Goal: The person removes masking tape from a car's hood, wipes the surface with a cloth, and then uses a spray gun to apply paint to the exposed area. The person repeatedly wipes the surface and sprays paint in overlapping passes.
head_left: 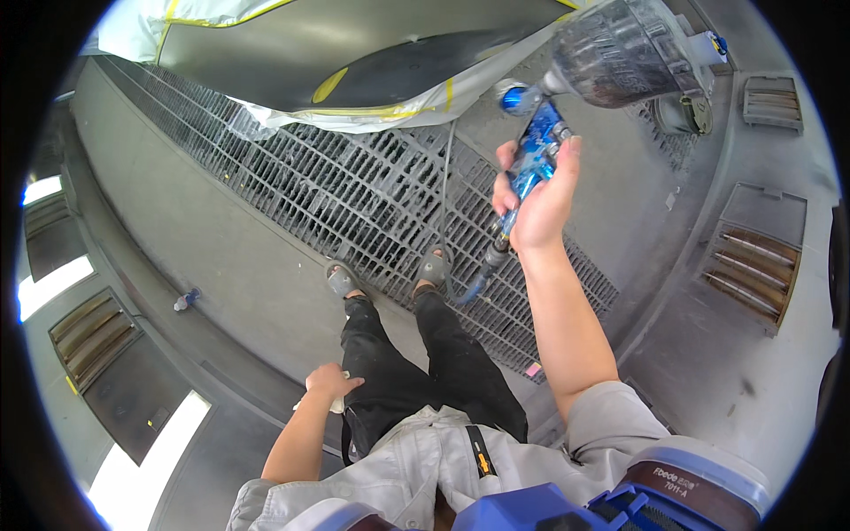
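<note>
My right hand [543,196] is wrapped round the grip of a blue spray gun [540,133], held out ahead and to the right. A large, stained translucent paint cup [620,51] sits on the gun, tilted over. From the grip's lower end an air hose [452,221] hangs down toward the floor. Left of the gun is a grey body panel [266,57], edged with yellow tape and white masking sheet [398,115]. My left hand [329,380] is low beside my left thigh, closed on a pale cloth [338,404] that shows only in part.
A metal floor grating [354,195] runs diagonally under the panel and past my feet. On the left floor lies a small clear bottle [187,299]. Louvred vents [753,265] line the walls. Behind the paint cup stands an open tin [680,115].
</note>
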